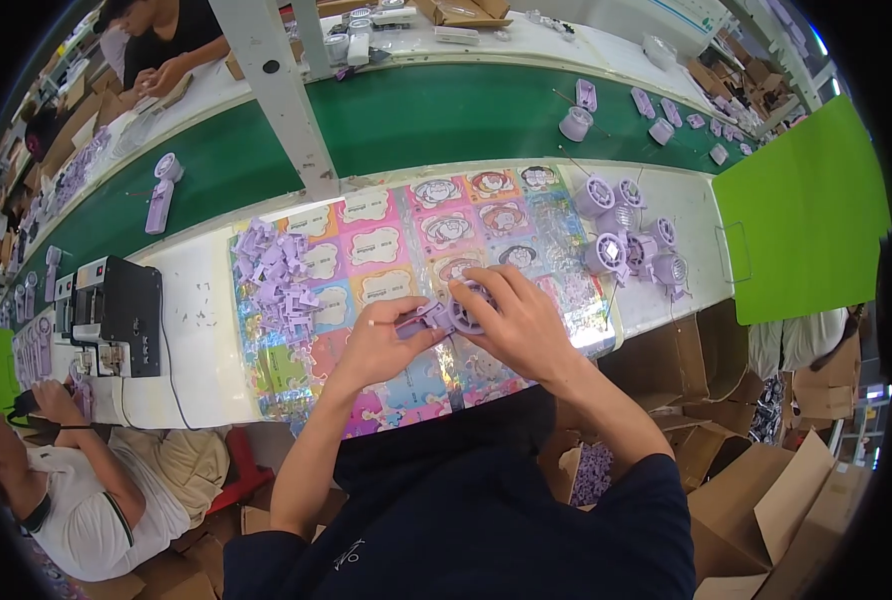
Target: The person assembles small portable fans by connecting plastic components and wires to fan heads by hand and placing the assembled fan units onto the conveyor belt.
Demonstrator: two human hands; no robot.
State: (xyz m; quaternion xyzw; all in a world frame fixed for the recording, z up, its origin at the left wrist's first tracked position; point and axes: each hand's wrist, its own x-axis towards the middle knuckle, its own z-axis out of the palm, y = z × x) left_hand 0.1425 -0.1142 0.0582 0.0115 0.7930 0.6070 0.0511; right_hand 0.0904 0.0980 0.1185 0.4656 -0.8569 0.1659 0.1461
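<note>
Over a colourful printed mat [376, 245], both my hands are closed on a light-purple handheld fan. My left hand [374, 350] pinches its narrow handle part [428, 320]. My right hand [521, 325] wraps round the round, grilled fan head [469, 308], which its fingers partly cover. Handle and head meet between my hands; whether they are fastened together I cannot tell. Left of my hands lies a heap of small purple plastic parts [274, 278]. On the right edge of the mat and beyond it stand several purple fan heads [606, 252] with thin wires sticking out.
A green conveyor belt [416, 115] carrying purple fan parts [576, 122] runs along the far side, behind a white metal post [284, 100]. A black machine [131, 315] and a seated co-worker [96, 480] are at left. A bright green panel [806, 215] and cardboard boxes [756, 510] flank the right.
</note>
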